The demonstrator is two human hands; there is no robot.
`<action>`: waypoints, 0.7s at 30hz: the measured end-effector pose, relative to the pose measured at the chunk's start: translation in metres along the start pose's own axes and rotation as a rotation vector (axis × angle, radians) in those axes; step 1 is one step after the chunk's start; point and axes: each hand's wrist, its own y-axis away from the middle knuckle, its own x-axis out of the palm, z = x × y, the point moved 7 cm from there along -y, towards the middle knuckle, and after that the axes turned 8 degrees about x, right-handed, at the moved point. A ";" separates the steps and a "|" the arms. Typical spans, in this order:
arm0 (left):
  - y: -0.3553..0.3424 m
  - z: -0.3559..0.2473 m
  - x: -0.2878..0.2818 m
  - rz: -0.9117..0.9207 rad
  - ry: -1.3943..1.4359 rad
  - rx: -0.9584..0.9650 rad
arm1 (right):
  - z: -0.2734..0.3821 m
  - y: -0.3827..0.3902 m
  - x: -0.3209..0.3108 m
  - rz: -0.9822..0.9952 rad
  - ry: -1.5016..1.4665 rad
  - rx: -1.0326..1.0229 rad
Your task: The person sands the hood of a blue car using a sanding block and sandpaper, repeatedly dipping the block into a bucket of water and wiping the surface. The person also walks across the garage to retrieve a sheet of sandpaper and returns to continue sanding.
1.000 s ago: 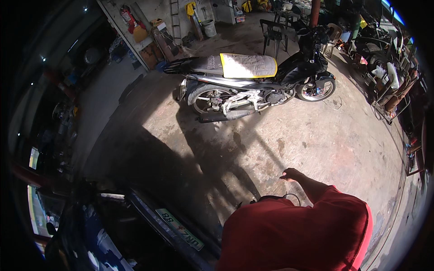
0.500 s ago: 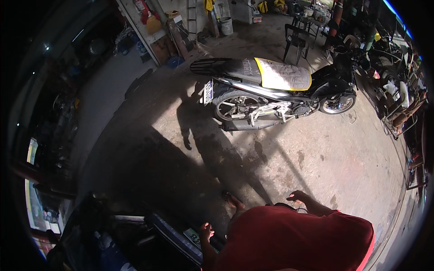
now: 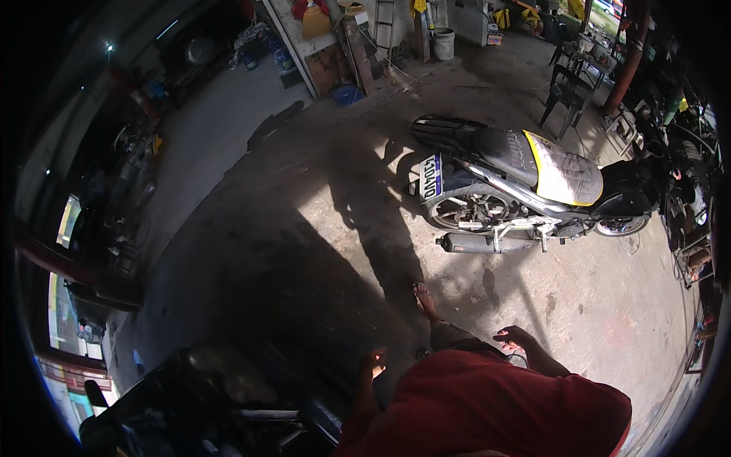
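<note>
Hanging low at my left side, my left hand [image 3: 372,362] is in shadow with its fingers loosely apart and nothing seen in it. It is nearest a dark motorcycle [image 3: 228,373] at the lower left. My right hand [image 3: 515,338] hangs at my right side, fingers loosely parted, holding nothing visible. A thin cord [image 3: 520,356] loops just below it. Ahead to the right stands a black and silver motorcycle [image 3: 499,177], with a yellow-edged grey cover [image 3: 565,171] on its seat. Neither hand touches that one. One bare foot [image 3: 425,298] is stepped forward on the concrete.
A dark plastic chair [image 3: 567,99] and a cluttered table [image 3: 596,62] stand at the far right, near a reddish post [image 3: 630,57]. At the back are a grey bucket [image 3: 443,43], a ladder [image 3: 384,30] and a blue basin [image 3: 348,95]. Parts and clutter line both sides.
My view has turned left and moved forward, so the silver-and-black motorcycle sits further right and lower. My foot has stepped out ahead. Both hands still hang beside me.
</note>
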 end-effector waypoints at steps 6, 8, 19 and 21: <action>0.001 0.006 -0.061 -0.105 0.159 -0.496 | 0.174 -0.103 0.018 0.159 -0.154 -0.016; 0.005 -0.005 -0.090 -0.215 0.053 -0.599 | 0.264 -0.127 0.014 0.044 -0.056 0.011; -0.043 -0.232 -0.356 -0.862 0.134 -0.032 | 0.904 0.188 0.087 0.008 0.083 -1.452; -0.037 -0.308 -0.432 -1.013 0.018 0.154 | 0.934 0.312 0.107 0.051 0.055 -2.015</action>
